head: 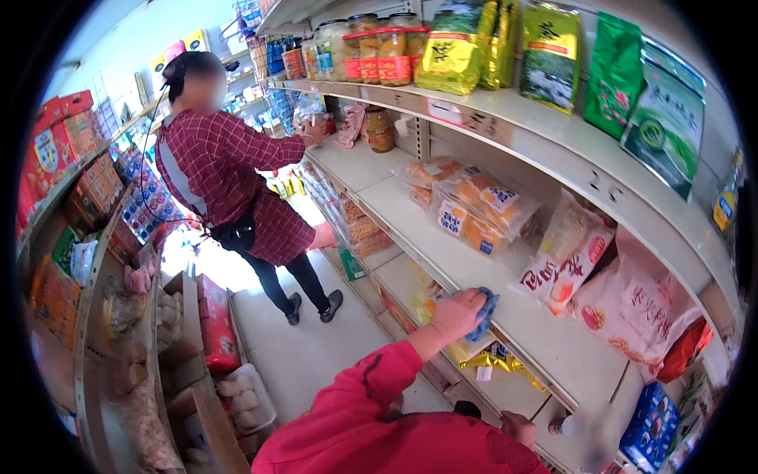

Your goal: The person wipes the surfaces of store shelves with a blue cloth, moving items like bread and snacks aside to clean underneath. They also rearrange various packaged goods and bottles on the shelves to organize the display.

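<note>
My left hand (459, 314) grips a blue cloth (487, 314) at the front edge of the middle shelf (503, 281). The cloth is bunched under and beside the fingers. My right hand (518, 428) is low at the right, close to my body and the shelving; its fingers are partly hidden, and whether it holds anything cannot be told. Packaged bread (474, 207) lies farther back on the middle shelf. To its right are a white printed food bag (571, 255) and a pink printed bag (636, 302).
A person in a checked red top (237, 160) stands ahead in the aisle, one hand on a bagged item. The upper shelf (509, 109) bears jars (394, 56) and tea bags (450, 53). Yellow packets (497, 358) lie below. Cardboard boxes (180, 314) and a white tub (266, 409) line the left.
</note>
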`<state>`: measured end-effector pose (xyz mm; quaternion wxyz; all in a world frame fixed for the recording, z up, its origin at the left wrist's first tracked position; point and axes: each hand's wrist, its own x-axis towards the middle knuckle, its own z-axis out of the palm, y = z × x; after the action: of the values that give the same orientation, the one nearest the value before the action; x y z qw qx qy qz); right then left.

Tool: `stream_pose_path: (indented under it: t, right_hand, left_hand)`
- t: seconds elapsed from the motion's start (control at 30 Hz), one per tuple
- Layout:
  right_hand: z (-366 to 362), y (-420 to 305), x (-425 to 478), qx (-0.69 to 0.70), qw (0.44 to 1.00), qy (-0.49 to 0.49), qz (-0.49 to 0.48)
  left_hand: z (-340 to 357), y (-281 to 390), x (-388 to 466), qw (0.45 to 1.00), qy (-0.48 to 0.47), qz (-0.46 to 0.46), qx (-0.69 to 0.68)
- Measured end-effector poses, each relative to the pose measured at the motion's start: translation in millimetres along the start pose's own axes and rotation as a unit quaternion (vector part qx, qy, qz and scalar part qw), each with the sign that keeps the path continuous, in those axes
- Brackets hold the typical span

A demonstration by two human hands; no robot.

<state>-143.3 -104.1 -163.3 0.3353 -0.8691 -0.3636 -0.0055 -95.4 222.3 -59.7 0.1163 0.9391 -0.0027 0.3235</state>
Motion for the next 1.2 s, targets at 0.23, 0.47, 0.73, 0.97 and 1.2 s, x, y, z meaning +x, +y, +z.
stream_pose_path:
  t: [0.23,0.47,0.73,0.97,1.2]
  right_hand:
    - [29,-51,58,-0.038,0.997,-0.035,-0.048]
    - [62,-104,101,-0.056,0.989,-0.126,-0.047]
    - [90,-126,127,-0.078,0.966,-0.227,-0.092]
    - [114,-104,110,0.141,0.948,-0.261,0.117]
    - [96,-98,72,0.251,0.937,-0.236,0.064]
  left_hand:
    - [-17,-141,12,0.995,0.053,-0.056,0.063]
    - [-51,-282,31,0.975,0.019,-0.139,0.171]
    - [-76,-328,-81,0.916,-0.104,-0.361,0.144]
    - [-25,-181,-158,0.837,-0.203,-0.437,-0.259]
    - [38,4,-197,0.73,-0.314,-0.34,-0.503]
